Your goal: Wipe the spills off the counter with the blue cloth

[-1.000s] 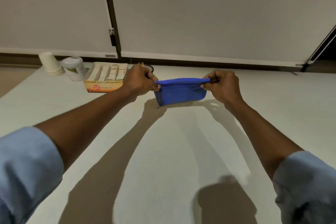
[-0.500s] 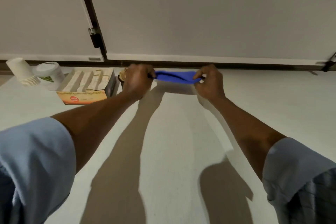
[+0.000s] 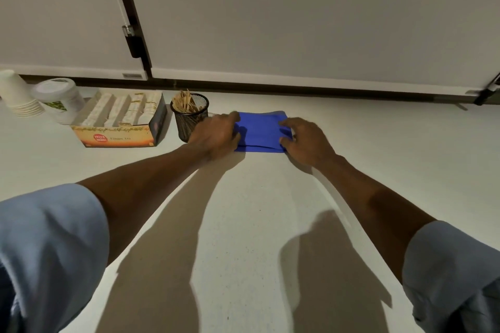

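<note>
The blue cloth (image 3: 259, 131) lies folded into a flat rectangle on the white counter (image 3: 243, 224), near its back edge. My left hand (image 3: 216, 134) is at the cloth's left end, its fingers curled over that edge. At the right end my right hand (image 3: 307, 142) rests with fingers spread, the fingertips on the cloth. Both forearms reach forward from light blue sleeves. I see no wet patch on the counter.
A black mesh cup of wooden sticks (image 3: 190, 113) stands just left of my left hand. Further left are an open tea-bag box (image 3: 121, 127), a white lidded tub (image 3: 61, 100) and stacked paper cups (image 3: 17, 97). White cabinet doors (image 3: 297, 21) rise behind the counter.
The cloth was held stretched in the air between both hands; it has come down and now lies flat on the counter. My view has moved closer, and the mesh cup now shows.
</note>
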`<state>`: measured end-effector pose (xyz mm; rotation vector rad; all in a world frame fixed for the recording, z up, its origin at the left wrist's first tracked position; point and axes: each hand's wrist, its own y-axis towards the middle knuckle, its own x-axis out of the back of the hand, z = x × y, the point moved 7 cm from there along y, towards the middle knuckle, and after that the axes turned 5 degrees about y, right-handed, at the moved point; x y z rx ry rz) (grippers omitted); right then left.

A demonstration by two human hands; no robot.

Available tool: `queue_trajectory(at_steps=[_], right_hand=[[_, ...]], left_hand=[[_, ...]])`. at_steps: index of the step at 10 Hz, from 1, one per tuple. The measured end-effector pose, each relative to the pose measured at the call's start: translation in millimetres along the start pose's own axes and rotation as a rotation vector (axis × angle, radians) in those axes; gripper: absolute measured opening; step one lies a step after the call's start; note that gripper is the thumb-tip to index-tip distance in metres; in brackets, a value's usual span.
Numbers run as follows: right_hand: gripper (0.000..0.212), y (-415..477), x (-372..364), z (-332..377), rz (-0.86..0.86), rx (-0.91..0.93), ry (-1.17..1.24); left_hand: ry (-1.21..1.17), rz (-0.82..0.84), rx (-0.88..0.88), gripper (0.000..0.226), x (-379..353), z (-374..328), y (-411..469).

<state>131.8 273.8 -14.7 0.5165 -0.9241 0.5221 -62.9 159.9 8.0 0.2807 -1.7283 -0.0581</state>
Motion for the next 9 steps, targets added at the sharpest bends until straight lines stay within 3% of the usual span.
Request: queue_trajectory(at_steps=[1, 2, 3, 4, 6, 7, 9], right_hand=[[0.055, -9, -36, 2, 0.235, 0.071, -0.225], [0.061, -15, -56, -4, 0.297, 0.112, -0.339], [0.061, -11, -59, -6, 0.293, 0.1, -0.318], [0.057, -5, -61, -5, 0.327, 0.075, -0.296], [0.059, -15, -43, 9, 0.323, 0.004, -0.221], [0.063, -31, -23, 20, 0.205, -0.04, -0.157], [0.078, -70, 22, 54, 0.055, -0.032, -0.123]], left_hand=[[0.078, 0.307, -0.122, 0.056, -33, -7, -8], [0.153, 0.428, -0.144, 0.095, -54, -4, -22], [0.139, 0.434, -0.13, 0.13, -57, -3, -31], [0.213, 0.476, -0.111, 0.138, -54, -4, -25], [0.242, 0.462, -0.075, 0.098, -37, -17, -18], [0.267, 0.401, -0.115, 0.084, -18, -18, -23], [0.315, 0.21, -0.143, 0.099, 39, -12, -53]])
